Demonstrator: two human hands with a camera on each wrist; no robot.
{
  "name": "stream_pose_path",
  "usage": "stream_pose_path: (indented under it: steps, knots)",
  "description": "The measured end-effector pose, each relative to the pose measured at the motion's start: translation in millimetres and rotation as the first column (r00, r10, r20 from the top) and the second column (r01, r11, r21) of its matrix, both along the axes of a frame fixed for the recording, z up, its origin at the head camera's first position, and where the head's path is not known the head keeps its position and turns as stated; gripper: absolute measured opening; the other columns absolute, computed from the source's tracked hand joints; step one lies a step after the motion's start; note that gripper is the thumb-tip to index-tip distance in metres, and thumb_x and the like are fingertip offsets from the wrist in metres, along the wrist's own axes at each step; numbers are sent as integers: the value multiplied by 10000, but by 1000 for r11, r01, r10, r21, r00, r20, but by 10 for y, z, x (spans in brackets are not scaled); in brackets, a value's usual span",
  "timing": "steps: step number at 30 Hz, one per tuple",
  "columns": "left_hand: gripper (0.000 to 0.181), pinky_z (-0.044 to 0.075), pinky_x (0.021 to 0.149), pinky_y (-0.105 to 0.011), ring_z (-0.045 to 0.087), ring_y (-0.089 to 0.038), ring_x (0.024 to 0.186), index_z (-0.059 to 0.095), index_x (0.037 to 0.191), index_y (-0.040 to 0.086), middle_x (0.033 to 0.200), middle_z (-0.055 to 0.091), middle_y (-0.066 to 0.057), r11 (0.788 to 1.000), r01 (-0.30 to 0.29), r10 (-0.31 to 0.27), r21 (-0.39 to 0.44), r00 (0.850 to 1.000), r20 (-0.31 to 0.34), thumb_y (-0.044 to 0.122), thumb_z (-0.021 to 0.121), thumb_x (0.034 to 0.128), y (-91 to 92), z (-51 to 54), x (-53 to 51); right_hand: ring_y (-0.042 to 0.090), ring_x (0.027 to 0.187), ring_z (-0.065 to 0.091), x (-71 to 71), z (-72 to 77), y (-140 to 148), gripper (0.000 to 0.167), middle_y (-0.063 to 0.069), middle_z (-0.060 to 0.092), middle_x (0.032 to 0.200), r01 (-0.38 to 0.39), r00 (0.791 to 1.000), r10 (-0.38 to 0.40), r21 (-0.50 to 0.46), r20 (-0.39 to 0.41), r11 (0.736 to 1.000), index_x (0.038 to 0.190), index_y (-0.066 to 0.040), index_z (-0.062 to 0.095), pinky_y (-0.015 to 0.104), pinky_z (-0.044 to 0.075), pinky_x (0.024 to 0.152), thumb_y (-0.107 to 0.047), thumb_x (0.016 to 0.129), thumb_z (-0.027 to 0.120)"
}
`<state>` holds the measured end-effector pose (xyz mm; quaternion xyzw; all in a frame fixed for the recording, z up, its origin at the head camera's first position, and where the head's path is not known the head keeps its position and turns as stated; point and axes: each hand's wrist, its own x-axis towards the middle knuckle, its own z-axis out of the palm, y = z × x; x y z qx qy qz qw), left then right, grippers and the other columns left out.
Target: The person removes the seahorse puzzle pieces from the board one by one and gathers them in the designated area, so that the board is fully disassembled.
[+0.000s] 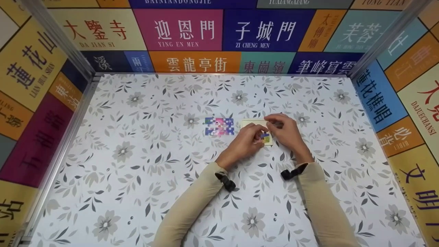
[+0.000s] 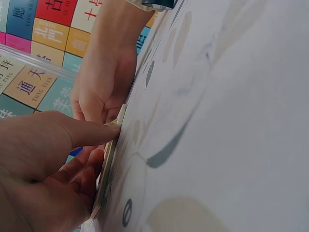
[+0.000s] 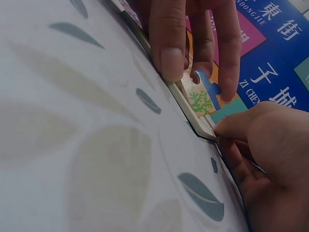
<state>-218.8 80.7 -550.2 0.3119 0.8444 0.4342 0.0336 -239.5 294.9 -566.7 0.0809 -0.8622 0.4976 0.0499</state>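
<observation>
A shallow cream puzzle tray (image 1: pixel 248 122) lies on the table, partly hidden by both hands. In its near right corner is a blue and yellow-green puzzle piece (image 3: pixel 200 99) with a knob and a notch. My left hand (image 1: pixel 247 139) bends over the tray; its thumb (image 2: pixel 104 133) touches the near rim, and its other fingers are around the piece, without a clear view of whether they pinch it. At the right side, my right hand (image 1: pixel 286 132) pinches the tray's corner between its thumb (image 3: pixel 231 124) and fingers.
Left of the tray lies a joined block of pink and purple puzzle pieces (image 1: pixel 219 127). A white tablecloth (image 1: pixel 164 192) with grey flowers and leaves covers the table. Colourful panels with lettering (image 1: pixel 178 31) stand at the back and both sides.
</observation>
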Motion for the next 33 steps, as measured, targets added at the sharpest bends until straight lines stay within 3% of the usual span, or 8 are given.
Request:
stream_pose_path:
  steps: [9,13,22,33]
  knots:
    - [413,506,807,-210,653,-200,934,729,1302,41,1037,697,-103,1000,7,-7,5,1000,16,-1,790,895,-6,19,7,390,1065,684,141,285,-129,253,294,713,1266,-6,1000,6,-16,-7,1000,1243,84,753,116,506,852,25,1001,708]
    - [424,513,796,-190,660,-191,934,724,1331,49,1068,687,-100,1000,19,-19,-18,1000,16,12,781,912,-37,32,17,400,1060,692,163,324,-144,253,295,718,1255,-12,1000,12,-10,-11,1000,1238,87,754,98,508,852,31,996,707]
    - [430,567,891,-206,707,-197,1008,713,1378,54,1156,711,-102,996,86,-85,-33,996,23,69,788,955,-206,50,23,427,1041,693,30,69,-45,241,291,720,1237,8,1000,-8,-13,-7,1000,1221,72,768,89,504,814,29,988,730]
    - [445,582,942,-334,711,-242,1053,705,1383,78,1196,742,-75,1000,30,-30,11,999,34,98,812,952,-588,107,-22,255,1027,703,11,11,16,212,159,744,1204,-3,1000,3,18,-1,1000,1217,-75,809,110,520,835,-103,1014,755]
